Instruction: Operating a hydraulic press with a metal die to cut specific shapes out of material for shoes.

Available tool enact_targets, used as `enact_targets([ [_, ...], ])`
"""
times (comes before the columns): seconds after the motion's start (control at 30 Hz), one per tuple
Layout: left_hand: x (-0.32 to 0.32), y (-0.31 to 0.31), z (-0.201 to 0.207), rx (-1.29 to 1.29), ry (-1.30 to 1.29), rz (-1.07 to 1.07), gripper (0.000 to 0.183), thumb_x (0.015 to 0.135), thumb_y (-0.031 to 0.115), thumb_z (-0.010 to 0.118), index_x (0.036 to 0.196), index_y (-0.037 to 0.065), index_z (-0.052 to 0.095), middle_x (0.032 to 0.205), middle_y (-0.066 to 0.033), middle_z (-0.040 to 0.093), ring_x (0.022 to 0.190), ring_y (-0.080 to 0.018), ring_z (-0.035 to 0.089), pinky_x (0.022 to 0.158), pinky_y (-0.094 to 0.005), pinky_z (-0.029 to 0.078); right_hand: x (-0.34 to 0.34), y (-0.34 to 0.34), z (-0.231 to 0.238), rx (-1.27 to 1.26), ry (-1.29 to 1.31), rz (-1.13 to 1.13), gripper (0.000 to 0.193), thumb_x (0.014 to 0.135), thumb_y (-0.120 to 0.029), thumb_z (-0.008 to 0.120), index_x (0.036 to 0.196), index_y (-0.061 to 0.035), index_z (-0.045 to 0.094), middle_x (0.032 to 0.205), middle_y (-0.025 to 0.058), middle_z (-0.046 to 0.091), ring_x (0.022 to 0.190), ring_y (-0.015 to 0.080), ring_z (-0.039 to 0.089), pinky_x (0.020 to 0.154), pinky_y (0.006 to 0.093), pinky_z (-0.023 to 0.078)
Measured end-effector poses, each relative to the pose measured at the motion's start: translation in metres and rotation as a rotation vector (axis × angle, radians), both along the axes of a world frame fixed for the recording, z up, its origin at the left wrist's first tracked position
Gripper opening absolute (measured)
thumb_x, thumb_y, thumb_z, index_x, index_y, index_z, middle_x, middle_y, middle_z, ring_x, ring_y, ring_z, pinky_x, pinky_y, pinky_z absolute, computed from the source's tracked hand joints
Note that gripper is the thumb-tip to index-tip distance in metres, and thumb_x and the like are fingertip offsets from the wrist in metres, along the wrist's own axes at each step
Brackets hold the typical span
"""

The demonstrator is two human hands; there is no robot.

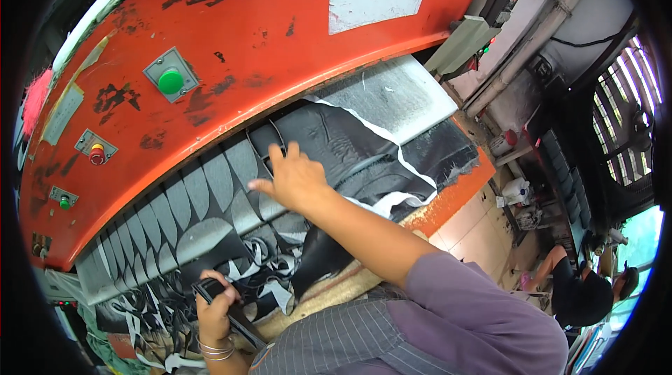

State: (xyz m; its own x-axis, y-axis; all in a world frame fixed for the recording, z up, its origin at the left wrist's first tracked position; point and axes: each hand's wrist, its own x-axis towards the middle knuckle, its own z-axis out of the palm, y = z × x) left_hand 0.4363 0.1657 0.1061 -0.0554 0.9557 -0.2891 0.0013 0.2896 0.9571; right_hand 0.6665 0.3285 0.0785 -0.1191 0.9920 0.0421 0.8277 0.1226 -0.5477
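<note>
My right hand (297,175) is stretched over a black leather sheet (336,137) on the press bed, thumb and fingers apart. Close to its fingertips runs a thin curved edge on the leather; whether I touch it cannot be made out. Near my body, my left hand (215,308) is closed around a black strip (241,326), whose length trails down toward my apron. Left of my right hand, several grey curved cut pieces (196,189) lie in a row, partly overlapping.
A red press beam (259,46) with a green button (170,81) and red stop button (96,154) spans above the pale bed (399,95). Tangled black and white offcuts (262,259) hang along the near edge. A person (584,294) sits at the far right.
</note>
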Motion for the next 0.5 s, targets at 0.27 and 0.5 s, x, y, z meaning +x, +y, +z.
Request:
enact_targets([
  [0.27,0.052,0.092,-0.001,0.263,0.472,-0.055,0.013,0.079,0.006,0.057,0.089,0.004,0.049,0.076,-0.0053,0.051,0.068,-0.0142,0.05,0.066,-0.026,0.04,0.03,0.078,-0.044,-0.111,0.275,0.012,0.061,0.073,-0.036,0.07,0.118,-0.0028,0.046,0.117,0.0237,0.047,0.097,0.0414,0.06,0.085,0.0455,0.05],
  [0.5,0.075,0.124,-0.045,0.069,-0.675,0.242,0.052,0.101,0.043,0.041,0.127,-0.002,0.05,0.114,-0.014,0.062,0.1,-0.0214,0.061,0.083,-0.0365,0.052,0.021,-0.01,-0.045,-0.049,0.743,0.538,0.064,0.076,-0.031,0.072,0.128,-0.0032,0.048,0.119,0.0243,0.045,0.098,0.0362,0.057,0.085,0.039,0.048],
])
